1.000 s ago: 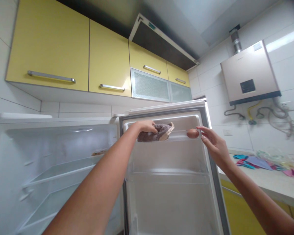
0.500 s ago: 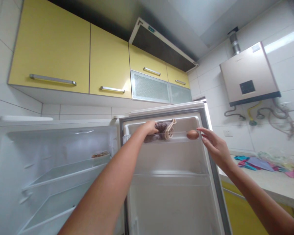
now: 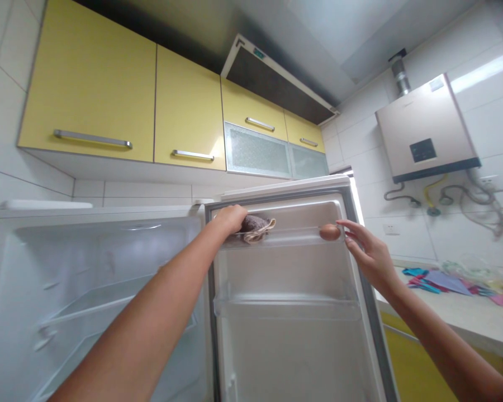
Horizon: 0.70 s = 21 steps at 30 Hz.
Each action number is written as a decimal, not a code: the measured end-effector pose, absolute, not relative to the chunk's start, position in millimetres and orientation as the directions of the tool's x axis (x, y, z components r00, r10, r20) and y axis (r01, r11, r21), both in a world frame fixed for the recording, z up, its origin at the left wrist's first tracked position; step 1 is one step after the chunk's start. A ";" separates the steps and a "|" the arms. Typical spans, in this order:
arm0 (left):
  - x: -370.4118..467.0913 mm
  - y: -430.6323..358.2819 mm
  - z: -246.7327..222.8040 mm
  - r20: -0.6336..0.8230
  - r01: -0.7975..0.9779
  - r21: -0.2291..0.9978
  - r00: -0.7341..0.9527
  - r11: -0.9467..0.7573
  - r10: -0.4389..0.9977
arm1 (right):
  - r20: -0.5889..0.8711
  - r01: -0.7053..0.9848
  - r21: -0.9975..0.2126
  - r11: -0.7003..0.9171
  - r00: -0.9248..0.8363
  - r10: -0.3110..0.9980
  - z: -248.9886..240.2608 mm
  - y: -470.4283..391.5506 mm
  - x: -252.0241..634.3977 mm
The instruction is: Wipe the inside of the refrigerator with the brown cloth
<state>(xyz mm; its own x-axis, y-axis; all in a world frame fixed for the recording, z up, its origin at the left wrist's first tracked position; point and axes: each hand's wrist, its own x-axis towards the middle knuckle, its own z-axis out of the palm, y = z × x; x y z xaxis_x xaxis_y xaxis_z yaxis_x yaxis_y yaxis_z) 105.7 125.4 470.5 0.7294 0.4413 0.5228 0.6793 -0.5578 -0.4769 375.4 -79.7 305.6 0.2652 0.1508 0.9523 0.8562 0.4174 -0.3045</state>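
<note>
My left hand is closed on a brown cloth with a beige edge. The crumpled cloth rests at the top door shelf of an open refrigerator, toward its hinge side. Part of it is hidden under my fingers. At the other end of that shelf lies a brown egg. My right hand is beside the egg, at the outer edge of the refrigerator door. Its thumb and index finger are apart, and the index fingertip is very close to the egg; whether they touch I cannot tell.
The refrigerator interior with glass shelves opens at left, partly behind my left arm. Yellow wall cabinets and a range hood hang above. On the right counter lie colourful cloths, below a water heater.
My left hand has moved left along the door shelf, wiping or dragging the cloth with it. The egg and my right hand have stayed in nearly the same place.
</note>
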 end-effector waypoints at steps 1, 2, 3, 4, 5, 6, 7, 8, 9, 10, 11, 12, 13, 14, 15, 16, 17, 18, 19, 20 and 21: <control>105.2 123.3 470.7 0.519 0.650 -0.509 0.755 -0.564 0.401 | 0.953 0.859 -0.303 0.413 0.264 0.149 305.4 -79.6 375.7; 104.2 121.4 470.8 0.513 0.619 -0.540 0.779 -0.571 0.361 | 0.953 0.861 -0.304 0.407 0.265 0.150 305.4 -79.4 376.1; 102.7 120.1 470.6 0.506 0.589 -0.566 0.800 -0.576 0.321 | 0.951 0.863 -0.307 0.400 0.267 0.153 305.5 -79.2 376.4; 100.7 119.2 469.9 0.501 0.563 -0.588 0.817 -0.580 0.285 | 0.950 0.864 -0.311 0.396 0.270 0.155 305.7 -79.0 376.6; 98.4 118.8 468.7 0.499 0.542 -0.605 0.829 -0.584 0.252 | 0.949 0.864 -0.314 0.393 0.273 0.158 305.9 -78.8 376.8; 95.9 118.9 466.9 0.502 0.527 -0.615 0.835 -0.586 0.225 | 0.948 0.864 -0.316 0.392 0.274 0.160 306.0 -78.6 376.9; 93.3 119.5 464.6 0.508 0.519 -0.620 0.837 -0.588 0.204 | 0.948 0.864 -0.317 0.390 0.276 0.160 306.2 -78.4 376.9; 90.8 120.4 462.1 0.523 0.523 -0.617 0.831 -0.589 0.190 | 0.948 0.865 -0.318 0.387 0.278 0.157 306.2 -78.2 376.9; 88.5 121.8 459.5 0.545 0.537 -0.605 0.817 -0.587 0.186 | 0.948 0.867 -0.317 0.384 0.280 0.152 306.2 -78.1 376.8; 86.7 123.3 457.1 0.576 0.563 -0.585 0.795 -0.584 0.189 | 0.950 0.869 -0.312 0.385 0.276 0.147 306.2 -78.1 376.7; 85.3 125.1 455.1 0.610 0.596 -0.557 0.766 -0.579 0.202 | 0.952 0.870 -0.305 0.388 0.270 0.142 306.2 -78.1 376.6; 84.6 127.0 453.7 0.641 0.630 -0.523 0.735 -0.575 0.222 | 0.955 0.871 -0.297 0.392 0.263 0.139 306.2 -78.2 376.5; 84.4 129.0 453.0 0.665 0.661 -0.486 0.704 -0.572 0.249 | 0.957 0.871 -0.291 0.396 0.257 0.138 306.4 -78.3 376.5; 84.8 131.0 453.0 0.679 0.686 -0.451 0.679 -0.570 0.279 | 0.957 0.871 -0.288 0.398 0.253 0.138 306.5 -78.4 376.4; 85.7 133.1 453.6 0.683 0.705 -0.420 0.660 -0.571 0.312 | 0.957 0.872 -0.289 0.396 0.255 0.138 306.7 -78.6 376.3; 86.8 135.4 454.8 0.678 0.717 -0.392 0.648 -0.576 0.346 | 0.956 0.873 -0.293 0.391 0.259 0.140 306.9 -78.7 376.2; 88.1 137.6 456.3 0.665 0.723 -0.369 0.644 -0.584 0.378 | 0.955 0.873 -0.297 0.386 0.263 0.141 307.0 -78.7 375.9; 89.3 139.9 458.2 0.646 0.723 -0.348 0.647 -0.597 0.406 | 0.954 0.873 -0.300 0.385 0.265 0.141 307.1 -78.6 375.6; 90.3 142.0 460.3 0.620 0.714 -0.331 0.657 -0.617 0.429 | 0.953 0.872 -0.301 0.386 0.267 0.141 307.2 -78.4 375.1; 91.2 143.8 462.5 0.587 0.699 -0.316 0.676 -0.642 0.446 | 0.953 0.870 -0.302 0.389 0.269 0.138 307.3 -78.2 374.5; 91.9 145.3 464.6 0.548 0.678 -0.300 0.699 -0.671 0.460 | 0.953 0.870 -0.302 0.391 0.270 0.135 307.4 -78.0 373.9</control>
<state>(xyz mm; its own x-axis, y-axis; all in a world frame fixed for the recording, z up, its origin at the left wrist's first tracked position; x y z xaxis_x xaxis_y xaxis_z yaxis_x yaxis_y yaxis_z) 91.9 145.3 464.6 0.6987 0.4599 0.5480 0.6776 -0.6713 -0.3005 373.9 -78.0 307.4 0.2699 0.1351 0.9534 0.8697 0.3906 -0.3016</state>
